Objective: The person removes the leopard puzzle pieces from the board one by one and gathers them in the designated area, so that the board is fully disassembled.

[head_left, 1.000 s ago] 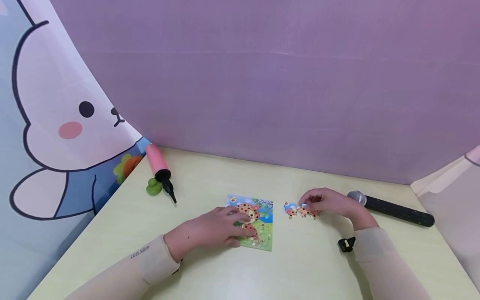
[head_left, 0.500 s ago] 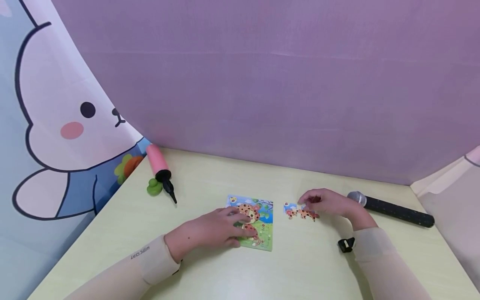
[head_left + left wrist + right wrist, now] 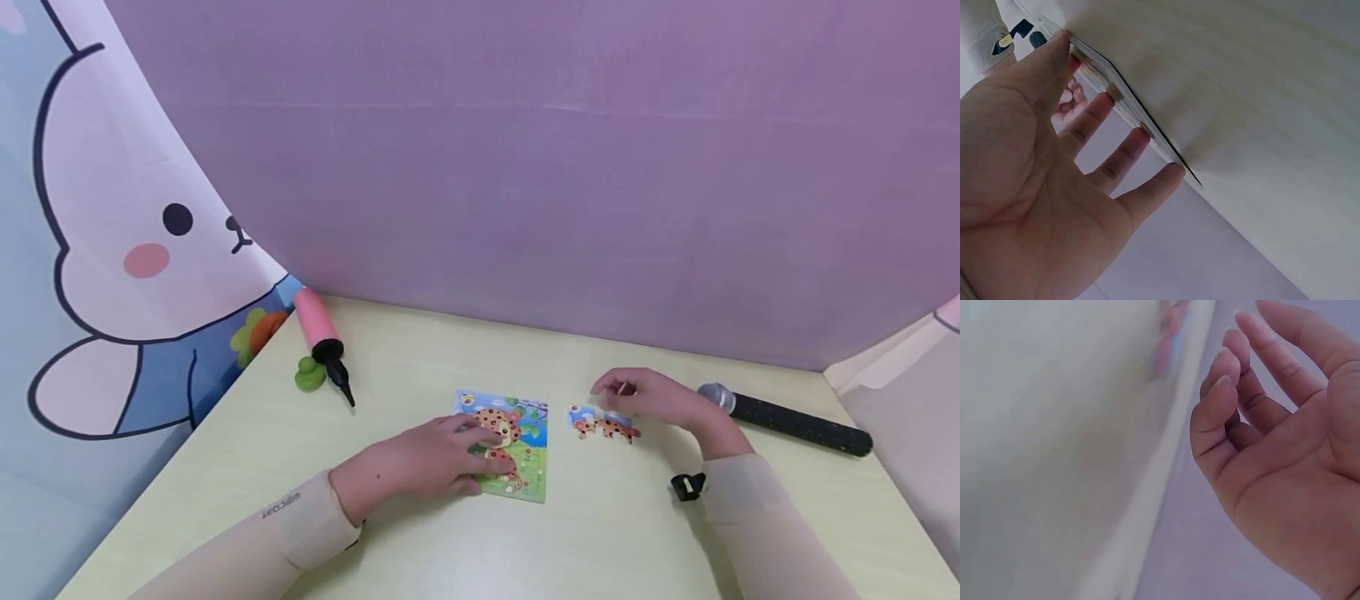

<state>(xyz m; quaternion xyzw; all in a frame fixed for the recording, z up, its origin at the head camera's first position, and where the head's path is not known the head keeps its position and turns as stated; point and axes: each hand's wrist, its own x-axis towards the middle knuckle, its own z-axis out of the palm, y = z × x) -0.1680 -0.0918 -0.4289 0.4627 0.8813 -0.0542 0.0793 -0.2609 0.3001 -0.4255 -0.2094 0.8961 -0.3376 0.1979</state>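
My left hand point(image 3: 420, 457) rests on a small jigsaw puzzle point(image 3: 531, 467) with a spotted cartoon animal on a blue and green scene. In the left wrist view its fingers are spread and only the fingertips point(image 3: 1170, 175) touch the board. To the right of the puzzle lie several joined puzzle pieces point(image 3: 611, 427) with blue sky and orange spots. My right hand point(image 3: 654, 397) hovers just above and behind these pieces. The right wrist view shows its thumb and index finger apart, the other fingers loosely curled, with nothing seen between them.
A black microphone point(image 3: 795, 422) with a silver head lies right of my right hand. At the back left are a pink hand pump point(image 3: 317, 321) with a black nozzle and a green toy duck point(image 3: 309, 374). A purple cloth point(image 3: 525, 183) hangs along the table's far edge.
My right hand has lifted away from the joined pieces, slightly up and back, and shows more of them. The right-end piece was brought against the others earlier. My left hand has stayed put.
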